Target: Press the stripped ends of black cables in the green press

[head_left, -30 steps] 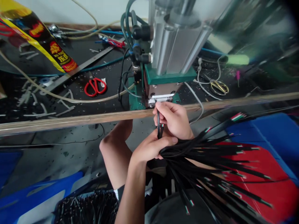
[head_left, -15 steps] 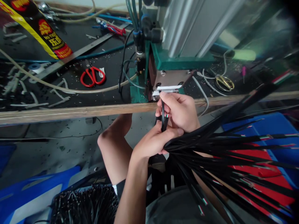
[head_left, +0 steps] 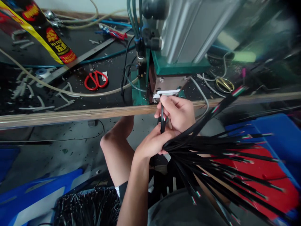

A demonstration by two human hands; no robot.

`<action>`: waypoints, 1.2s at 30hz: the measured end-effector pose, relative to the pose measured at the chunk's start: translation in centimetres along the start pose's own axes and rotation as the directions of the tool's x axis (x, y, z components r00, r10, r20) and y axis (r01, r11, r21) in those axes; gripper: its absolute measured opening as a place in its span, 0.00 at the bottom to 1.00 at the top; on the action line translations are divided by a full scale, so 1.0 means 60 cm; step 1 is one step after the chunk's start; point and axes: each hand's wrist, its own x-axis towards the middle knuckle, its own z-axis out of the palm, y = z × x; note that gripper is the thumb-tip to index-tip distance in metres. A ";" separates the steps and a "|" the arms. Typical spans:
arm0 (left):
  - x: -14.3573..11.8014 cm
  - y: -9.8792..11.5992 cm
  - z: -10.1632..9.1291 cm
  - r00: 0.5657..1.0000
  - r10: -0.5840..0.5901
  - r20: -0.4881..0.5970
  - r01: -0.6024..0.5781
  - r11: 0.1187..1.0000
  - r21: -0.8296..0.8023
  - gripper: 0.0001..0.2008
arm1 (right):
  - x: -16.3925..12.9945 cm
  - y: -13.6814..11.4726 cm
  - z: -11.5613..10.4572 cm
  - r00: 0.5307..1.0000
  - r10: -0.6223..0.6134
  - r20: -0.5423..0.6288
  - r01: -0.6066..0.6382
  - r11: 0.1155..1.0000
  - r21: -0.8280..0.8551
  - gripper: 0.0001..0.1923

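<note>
My left hand (head_left: 152, 144) grips a thick bundle of black cables (head_left: 218, 157) that fans out to the right, its ends showing red, white and green cores. My right hand (head_left: 178, 113) pinches a single black cable (head_left: 162, 117) and holds its end up at the white slot (head_left: 166, 93) on the front of a green and silver pneumatic press (head_left: 178, 47). The two hands touch just below the wooden bench edge (head_left: 70, 114).
Red scissors (head_left: 96, 80), brass scissors (head_left: 225, 84), a metal ruler (head_left: 84, 58), hoses and cut scraps lie on the black bench top. A blue bin with red contents (head_left: 270, 163) sits at the right. A blue tray of black cables (head_left: 82, 207) lies at lower left.
The camera view shifted slightly. The fanned cable ends have swung a little. My right hand stays at the press slot with the single cable.
</note>
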 end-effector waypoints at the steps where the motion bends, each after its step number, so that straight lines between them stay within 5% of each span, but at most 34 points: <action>1: 0.001 -0.005 -0.003 1.000 0.008 -0.002 -0.008 1.000 0.016 0.24 | -0.003 0.001 0.002 1.000 -0.021 -0.008 0.022 0.999 0.027 0.25; 15: -0.019 -0.040 -0.010 1.000 -0.004 -0.004 0.004 0.988 0.155 0.18 | -0.050 0.001 -0.024 0.959 -0.245 0.145 0.269 0.946 -0.182 0.20; 21: -0.005 -0.045 -0.012 1.000 -0.012 -0.024 0.014 0.997 0.071 0.18 | -0.032 -0.005 -0.012 0.993 -0.089 0.076 0.092 0.995 -0.036 0.20; 36: 0.005 0.003 0.009 1.000 0.020 -0.012 -0.020 1.000 -0.022 0.19 | 0.006 -0.011 -0.007 1.000 0.007 -0.022 -0.007 1.000 0.021 0.25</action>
